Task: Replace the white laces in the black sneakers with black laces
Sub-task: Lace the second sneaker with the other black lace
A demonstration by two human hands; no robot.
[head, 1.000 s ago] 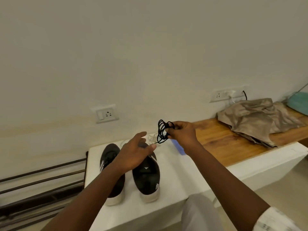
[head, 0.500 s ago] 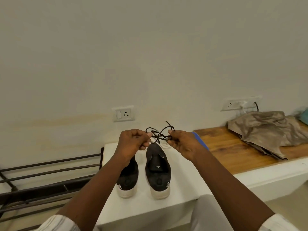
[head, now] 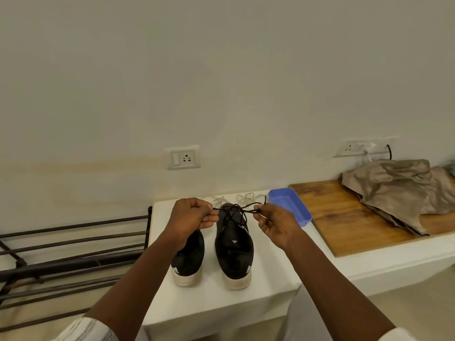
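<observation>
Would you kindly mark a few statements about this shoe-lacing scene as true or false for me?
1. The left hand and right hand both pinch the black lace. True.
2. The white laces are threaded through the sneakers. False: they lie loose behind the sneakers, near the wall.
3. The blue tray sits left of the sneakers. False: it sits to their right.
4. A crumpled brown cloth lies on the wooden board. True.

Left-side sneaker (head: 188,257), front hidden behind left hand (head: 190,216); black lace (head: 234,212), ends buried in left hand and right hand (head: 275,225); metal rack (head: 61,254), cut by left edge; brown cloth (head: 398,190), cut by right edge.
</observation>
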